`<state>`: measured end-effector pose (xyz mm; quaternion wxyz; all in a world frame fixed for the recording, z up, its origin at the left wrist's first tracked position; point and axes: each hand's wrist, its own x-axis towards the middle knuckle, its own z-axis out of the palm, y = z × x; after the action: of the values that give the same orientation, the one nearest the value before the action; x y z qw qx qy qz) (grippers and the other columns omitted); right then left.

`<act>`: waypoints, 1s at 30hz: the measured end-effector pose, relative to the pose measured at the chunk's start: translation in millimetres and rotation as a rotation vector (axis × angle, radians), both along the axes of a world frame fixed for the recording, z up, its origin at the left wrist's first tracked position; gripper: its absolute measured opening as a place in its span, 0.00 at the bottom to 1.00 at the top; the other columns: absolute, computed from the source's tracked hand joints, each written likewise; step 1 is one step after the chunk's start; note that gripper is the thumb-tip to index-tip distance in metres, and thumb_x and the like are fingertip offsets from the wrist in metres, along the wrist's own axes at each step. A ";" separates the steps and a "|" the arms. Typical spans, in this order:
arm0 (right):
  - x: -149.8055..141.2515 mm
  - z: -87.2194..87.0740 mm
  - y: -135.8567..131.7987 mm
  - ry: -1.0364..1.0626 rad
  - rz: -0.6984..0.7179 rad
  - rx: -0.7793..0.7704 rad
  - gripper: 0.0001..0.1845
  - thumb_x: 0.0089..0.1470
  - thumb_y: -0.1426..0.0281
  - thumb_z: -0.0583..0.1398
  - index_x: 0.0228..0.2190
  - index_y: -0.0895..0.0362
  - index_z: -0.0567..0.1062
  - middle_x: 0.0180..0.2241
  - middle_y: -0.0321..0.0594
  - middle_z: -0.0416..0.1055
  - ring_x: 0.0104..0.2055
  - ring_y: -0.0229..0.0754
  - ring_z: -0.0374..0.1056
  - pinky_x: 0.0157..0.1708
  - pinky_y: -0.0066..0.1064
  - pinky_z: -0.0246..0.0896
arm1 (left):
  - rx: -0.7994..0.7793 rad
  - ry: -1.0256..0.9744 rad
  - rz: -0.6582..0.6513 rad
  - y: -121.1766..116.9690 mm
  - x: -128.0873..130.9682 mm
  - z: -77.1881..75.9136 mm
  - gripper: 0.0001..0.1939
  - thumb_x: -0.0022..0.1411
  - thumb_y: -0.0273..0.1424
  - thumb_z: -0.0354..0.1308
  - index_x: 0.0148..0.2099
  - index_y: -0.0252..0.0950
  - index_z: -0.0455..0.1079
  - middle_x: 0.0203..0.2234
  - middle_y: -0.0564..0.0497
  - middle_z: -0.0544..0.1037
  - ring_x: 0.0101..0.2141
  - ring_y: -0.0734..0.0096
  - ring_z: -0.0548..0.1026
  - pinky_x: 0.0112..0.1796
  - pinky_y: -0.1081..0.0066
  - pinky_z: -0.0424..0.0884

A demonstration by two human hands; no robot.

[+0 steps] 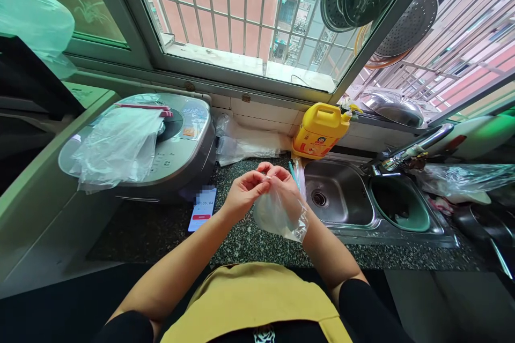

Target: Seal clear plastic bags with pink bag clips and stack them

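The left hand [246, 188] and the right hand [281, 185] are close together above the dark speckled desk [237, 246]. The fingers of the left hand are bent and pinch the top of a small clear plastic bag [277, 214]. The fingers of the right hand are also closed on the same top part, and the two sets of fingertips meet there. The bag hangs down below the fingers, partly in front of the right palm and wrist; its lower end is loose and wrinkled.

To the left of the fingers, and a little nearer to the person, a phone [202, 209] lies on the desk, with its screen lit. Farther to the left is a silver appliance [181, 150], and on its lid lies a pile of thin plastic bags [123, 144] with a pink strip [140, 106] at the top. Beyond the fingers, near the wall, there is some folded clear plastic [251, 144]. Beyond them and to the right, a yellow jug [321, 131] stands upright behind the edge of the sink. To the right of the fingers is the metal sink [341, 198], and farther right, under the faucet [418, 147], a green basin [416, 209] sits in it.
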<state>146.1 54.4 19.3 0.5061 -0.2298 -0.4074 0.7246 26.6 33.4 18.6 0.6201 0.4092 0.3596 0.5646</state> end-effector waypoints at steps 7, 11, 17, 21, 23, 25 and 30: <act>3.0 -6.7 1.2 -0.042 0.026 0.030 0.16 0.38 0.58 0.69 0.27 0.52 0.74 0.40 0.35 0.69 0.38 0.37 0.67 0.41 0.31 0.65 | -0.013 -0.062 -0.049 0.8 2.0 -4.8 0.16 0.42 0.39 0.70 0.28 0.34 0.70 0.23 0.55 0.71 0.26 0.77 0.68 0.30 0.75 0.65; 5.9 -10.4 1.8 -0.076 0.120 0.069 0.28 0.39 0.55 0.68 0.43 0.48 0.71 0.49 0.38 0.68 0.43 0.40 0.69 0.44 0.35 0.66 | 0.022 -0.025 -0.123 0.3 -1.6 -3.5 0.21 0.44 0.39 0.69 0.40 0.35 0.73 0.24 0.55 0.71 0.25 0.77 0.68 0.28 0.76 0.64; 9.4 -12.8 7.5 -0.165 0.182 0.116 0.38 0.38 0.54 0.68 0.51 0.46 0.66 0.51 0.41 0.67 0.49 0.43 0.66 0.49 0.39 0.64 | 0.113 0.090 -0.186 -1.3 -8.6 -0.3 0.13 0.48 0.38 0.67 0.29 0.33 0.72 0.27 0.51 0.73 0.30 0.71 0.70 0.33 0.72 0.67; 32.5 -0.3 6.0 -0.327 -0.043 0.311 0.30 0.40 0.53 0.67 0.47 0.46 0.71 0.47 0.40 0.70 0.46 0.43 0.67 0.46 0.37 0.64 | 0.263 0.240 -0.016 -3.4 -16.7 0.2 0.10 0.51 0.35 0.64 0.25 0.35 0.70 0.34 0.47 0.74 0.40 0.65 0.71 0.45 0.66 0.65; 52.2 11.0 -3.7 -0.475 -0.328 0.484 0.19 0.47 0.54 0.63 0.40 0.48 0.75 0.42 0.40 0.70 0.43 0.41 0.66 0.44 0.35 0.63 | 0.266 0.314 0.042 -4.8 -21.8 0.5 0.08 0.53 0.33 0.62 0.27 0.35 0.69 0.38 0.45 0.76 0.43 0.63 0.71 0.48 0.63 0.63; 70.9 22.0 -17.6 -0.633 -0.459 0.693 0.15 0.51 0.55 0.60 0.35 0.50 0.78 0.33 0.40 0.69 0.34 0.39 0.65 0.35 0.33 0.62 | 0.262 0.337 0.069 -6.0 -26.2 0.8 0.07 0.55 0.33 0.60 0.28 0.36 0.68 0.37 0.46 0.77 0.43 0.63 0.71 0.48 0.63 0.63; 87.4 26.7 -39.3 -1.084 -0.062 1.015 0.16 0.49 0.60 0.65 0.40 0.51 0.77 0.18 0.31 0.64 0.19 0.33 0.57 0.22 0.26 0.50 | 0.215 0.267 0.040 -6.3 -33.8 2.1 0.09 0.54 0.35 0.60 0.28 0.35 0.67 0.31 0.47 0.78 0.37 0.65 0.74 0.42 0.65 0.67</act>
<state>233.5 15.1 46.0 0.2981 -0.3043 -0.8782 0.2175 -7.2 27.1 20.8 0.5082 0.5373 0.3844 0.5526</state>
